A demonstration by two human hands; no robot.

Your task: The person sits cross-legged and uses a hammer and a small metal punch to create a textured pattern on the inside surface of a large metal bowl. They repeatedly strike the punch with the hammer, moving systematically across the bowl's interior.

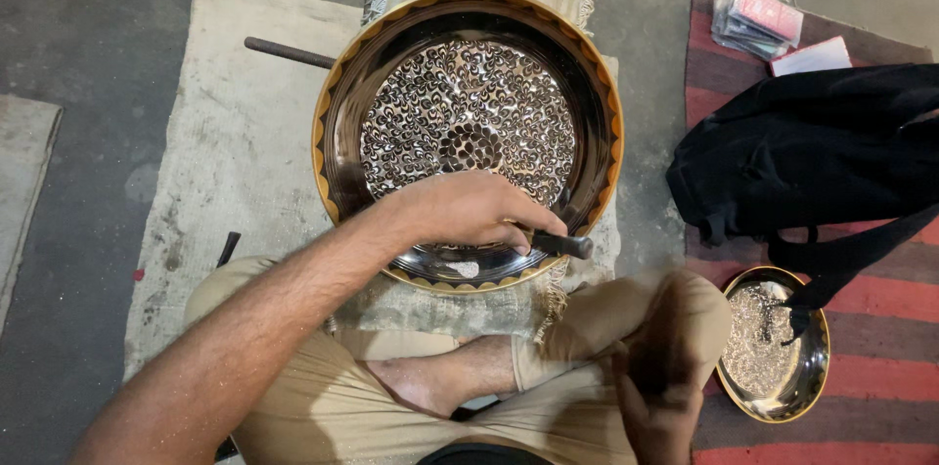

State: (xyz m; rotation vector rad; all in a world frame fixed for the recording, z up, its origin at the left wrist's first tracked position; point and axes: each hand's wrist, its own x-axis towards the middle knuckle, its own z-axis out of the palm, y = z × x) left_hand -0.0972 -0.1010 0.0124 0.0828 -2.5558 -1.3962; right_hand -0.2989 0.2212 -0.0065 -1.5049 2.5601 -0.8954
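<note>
Dark tool handle (562,244) gripped tight in curled left hand (469,211) fingers (528,227), over big patterned metal bowl (468,132) on sacking. Right hand (665,367) blurred near knee; fingers hard to make out.

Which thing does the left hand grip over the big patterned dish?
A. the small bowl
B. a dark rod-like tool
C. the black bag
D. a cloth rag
B: the left hand is closed around a dark rod-like tool whose end sticks out over the near rim of the big patterned dish.
</note>
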